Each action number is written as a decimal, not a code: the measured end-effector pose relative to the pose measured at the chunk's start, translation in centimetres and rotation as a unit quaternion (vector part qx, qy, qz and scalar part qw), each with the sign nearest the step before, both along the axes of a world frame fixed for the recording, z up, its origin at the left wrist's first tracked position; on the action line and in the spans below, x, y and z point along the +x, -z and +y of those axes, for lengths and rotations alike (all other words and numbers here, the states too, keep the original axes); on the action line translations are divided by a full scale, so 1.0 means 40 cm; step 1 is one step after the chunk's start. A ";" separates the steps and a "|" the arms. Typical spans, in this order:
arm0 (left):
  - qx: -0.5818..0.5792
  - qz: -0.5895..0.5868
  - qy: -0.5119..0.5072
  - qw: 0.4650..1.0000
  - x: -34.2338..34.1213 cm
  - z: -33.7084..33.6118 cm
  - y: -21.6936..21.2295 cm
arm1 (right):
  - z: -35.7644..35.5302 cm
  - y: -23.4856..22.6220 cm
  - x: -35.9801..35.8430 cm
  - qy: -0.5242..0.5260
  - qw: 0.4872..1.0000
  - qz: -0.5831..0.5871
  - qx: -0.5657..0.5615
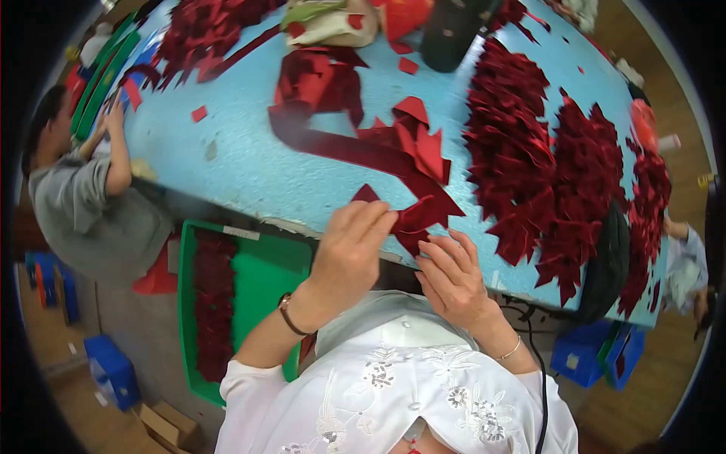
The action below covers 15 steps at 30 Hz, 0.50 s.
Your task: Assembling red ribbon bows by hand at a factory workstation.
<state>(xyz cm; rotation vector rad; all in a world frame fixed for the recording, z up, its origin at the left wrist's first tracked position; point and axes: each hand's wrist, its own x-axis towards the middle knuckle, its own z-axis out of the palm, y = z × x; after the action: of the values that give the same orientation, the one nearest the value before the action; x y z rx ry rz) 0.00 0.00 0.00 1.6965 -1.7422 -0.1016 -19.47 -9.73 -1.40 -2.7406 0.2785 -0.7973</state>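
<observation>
My left hand point(349, 248) is closed, its thumb and fingers pinching a folded piece of dark red velvet fabric point(417, 217) at the table's near edge. Just right of that piece is my right hand point(456, 278). Its fingers are bent but apart, with the fingertips close to the fabric's lower corner; I cannot tell whether they touch it. Beyond both hands, a long dark red velvet strip point(340, 148) curves across the blue table point(227, 163). Folded red pieces point(414, 140) lie by the strip, some showing a brighter red underside.
Rows of pointed dark red fabric pieces point(508, 144) cover the table's right side. A dark cylinder point(454, 34) stands at the back. Below the edge, a green bin point(261, 303) holds a row of red pieces. A person in grey point(98, 204) works at the left.
</observation>
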 end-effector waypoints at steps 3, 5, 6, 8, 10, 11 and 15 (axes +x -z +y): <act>-0.087 -0.004 -0.005 0.996 -0.016 -0.019 -0.006 | -0.029 -0.003 -0.034 -0.011 1.000 -0.015 0.000; -0.088 -0.011 0.029 0.996 -0.042 -0.043 0.004 | -0.050 -0.001 -0.061 -0.011 1.000 -0.015 0.000; -0.089 -0.023 0.061 0.994 -0.040 -0.048 0.009 | -0.047 0.003 -0.060 -0.011 1.000 -0.020 0.000; -0.084 -0.037 0.098 0.991 -0.035 -0.049 0.019 | -0.039 0.012 -0.051 -0.007 1.000 -0.028 0.004; -0.046 -0.090 0.115 0.988 -0.035 -0.046 0.032 | -0.029 0.019 -0.033 -0.028 0.999 -0.026 0.006; -0.027 -0.115 0.121 0.985 -0.037 -0.044 0.039 | -0.026 0.023 -0.028 -0.040 0.999 -0.024 0.006; 0.004 -0.132 0.105 0.986 -0.046 -0.036 0.058 | -0.011 0.034 -0.028 -0.029 0.999 0.025 0.010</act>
<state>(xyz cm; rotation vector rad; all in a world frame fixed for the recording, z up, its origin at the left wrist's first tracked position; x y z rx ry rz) -1.82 -1.42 -2.33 1.5822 -2.1175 0.0234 -20.60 -10.15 -2.76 -2.7394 0.2139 -0.7075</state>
